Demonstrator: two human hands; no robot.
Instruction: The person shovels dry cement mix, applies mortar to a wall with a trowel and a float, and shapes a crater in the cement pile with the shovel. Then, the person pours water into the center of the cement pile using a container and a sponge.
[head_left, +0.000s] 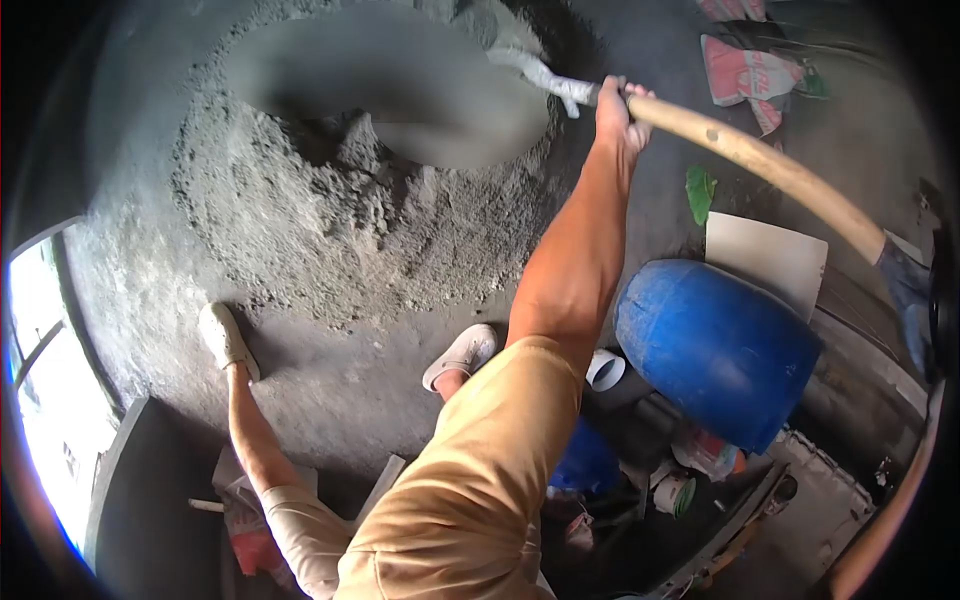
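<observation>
My left hand (pixel 622 115) is closed around a shovel's shaft, just behind its cement-coated metal socket. The shovel (pixel 745 150) has a long pale wooden handle running to the right edge. There, a blue-grey covering (pixel 903 295), apparently a glove on my right hand, wraps the handle's end; the fingers are not distinct. My right forearm (pixel 890 510) rises along that edge. The shovel's head is blurred at the far rim of a grey mound of cement mix (pixel 400 240). A wide pool of grey water (pixel 460 140) lies in the mound's hollow.
My feet in pale clogs (pixel 228 340) stand on the concrete floor before the mound. A blue plastic barrel (pixel 715 350) lies at right, beside a white board (pixel 765 260) and a green leaf (pixel 699 194). Red-and-white sacks (pixel 750 75) lie beyond. A bright opening (pixel 45 380) is at left.
</observation>
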